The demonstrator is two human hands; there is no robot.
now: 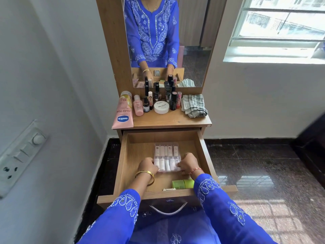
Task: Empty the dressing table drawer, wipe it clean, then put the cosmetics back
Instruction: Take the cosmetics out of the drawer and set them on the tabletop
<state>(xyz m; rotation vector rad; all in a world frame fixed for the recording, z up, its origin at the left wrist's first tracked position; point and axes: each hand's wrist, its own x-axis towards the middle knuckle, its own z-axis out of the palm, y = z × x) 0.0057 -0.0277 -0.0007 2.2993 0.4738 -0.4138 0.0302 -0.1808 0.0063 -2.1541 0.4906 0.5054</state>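
The wooden drawer [133, 152] stands pulled out below the dressing table top. Inside it lies a clear plastic case of small white bottles [167, 154]. My left hand [146, 164] grips the case's near left corner and my right hand [189, 163] grips its near right corner. A green tube [182, 184] lies near the drawer's front wall, with a small gold-edged item [168, 189] beside it. On the table top stand a pink Vaseline tube [123, 111], a pink bottle [138, 105], a white nail polish remover jar [161, 107] and several dark nail polish bottles [156, 94].
A folded grey striped cloth [193, 105] lies at the right of the table top. A mirror [158, 41] rises behind the cosmetics. A switch panel [19, 155] is on the left wall. Dark polished floor [255, 164] spreads to the right, under a window [281, 29].
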